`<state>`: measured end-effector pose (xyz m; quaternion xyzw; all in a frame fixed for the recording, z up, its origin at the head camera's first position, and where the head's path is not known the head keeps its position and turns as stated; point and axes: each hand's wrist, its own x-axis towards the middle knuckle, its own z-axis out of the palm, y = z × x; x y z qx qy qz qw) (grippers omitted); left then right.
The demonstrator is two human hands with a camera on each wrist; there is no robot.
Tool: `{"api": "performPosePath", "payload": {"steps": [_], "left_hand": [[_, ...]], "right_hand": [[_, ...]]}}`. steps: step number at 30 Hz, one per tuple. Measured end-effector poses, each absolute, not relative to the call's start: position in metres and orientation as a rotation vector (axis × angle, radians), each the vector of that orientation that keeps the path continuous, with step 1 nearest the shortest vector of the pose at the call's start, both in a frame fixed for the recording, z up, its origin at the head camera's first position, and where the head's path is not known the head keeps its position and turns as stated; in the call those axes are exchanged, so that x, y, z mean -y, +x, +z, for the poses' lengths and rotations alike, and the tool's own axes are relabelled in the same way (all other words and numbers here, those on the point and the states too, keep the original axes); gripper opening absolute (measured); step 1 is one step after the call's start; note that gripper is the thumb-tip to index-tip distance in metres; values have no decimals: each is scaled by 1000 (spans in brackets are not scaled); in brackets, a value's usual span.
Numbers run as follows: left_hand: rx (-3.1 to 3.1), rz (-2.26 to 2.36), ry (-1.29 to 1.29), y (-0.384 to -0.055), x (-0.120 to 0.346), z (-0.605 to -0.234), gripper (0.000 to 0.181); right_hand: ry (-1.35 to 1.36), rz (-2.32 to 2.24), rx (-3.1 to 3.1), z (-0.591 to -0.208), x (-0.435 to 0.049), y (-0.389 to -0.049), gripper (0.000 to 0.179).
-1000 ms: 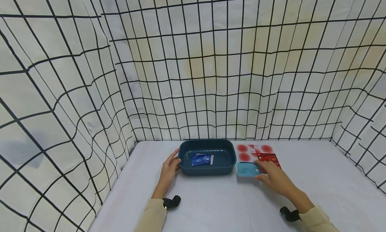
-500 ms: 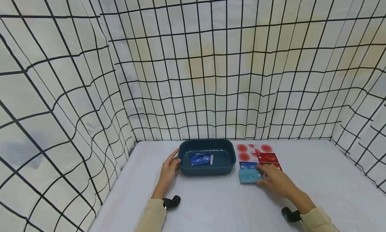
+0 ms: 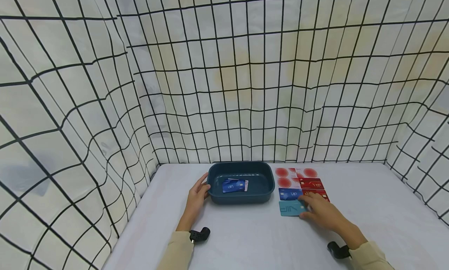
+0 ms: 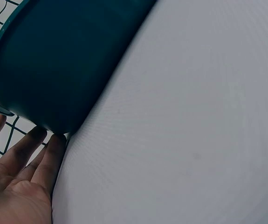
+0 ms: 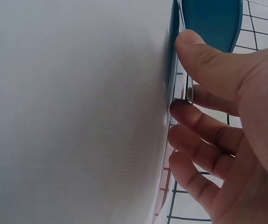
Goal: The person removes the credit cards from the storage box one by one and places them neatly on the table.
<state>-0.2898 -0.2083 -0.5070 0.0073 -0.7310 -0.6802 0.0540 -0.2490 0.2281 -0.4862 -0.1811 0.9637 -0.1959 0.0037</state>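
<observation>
My left hand [image 3: 196,198] rests against the left end of a dark teal plastic tub [image 3: 242,200]. In the left wrist view its fingers [image 4: 54,158] are fairly straight, the tips at the tub's wall. Inside the tub lie blue VIP cards [image 3: 233,186], overlapping. To the right, my right hand [image 3: 320,211] pinches a light-blue VIP card [image 3: 290,208] by its right end, thumb near, index finger far. The right wrist view shows that card edge-on between thumb [image 5: 203,53] and index finger; the other fingers are loosely bent.
Beyond the light-blue card lie a dark-blue VIP card [image 3: 289,194], red VIP cards [image 3: 311,183], one partly under the right hand, and white cards with red discs [image 3: 284,182]. White cloth [image 3: 245,238] covers the table. Black netting [image 3: 250,111] over white sheeting rises behind and at the sides.
The right hand has drawn the light-blue card toward me and slightly right, off the dark-blue card, which now shows. The left hand and tub have stayed put.
</observation>
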Motion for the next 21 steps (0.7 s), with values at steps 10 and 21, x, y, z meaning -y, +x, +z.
{"api": "performPosePath", "payload": {"steps": [10,21], "left_hand": [[2226,-2079,39,-292,209,-507,52],[2239,-2087,39,-273,202,-478,52]], "right_hand": [[-517,-591,-3015,-488,-228,-252,60],[-521,-588,-3022,-490,-229,-251,57]]}}
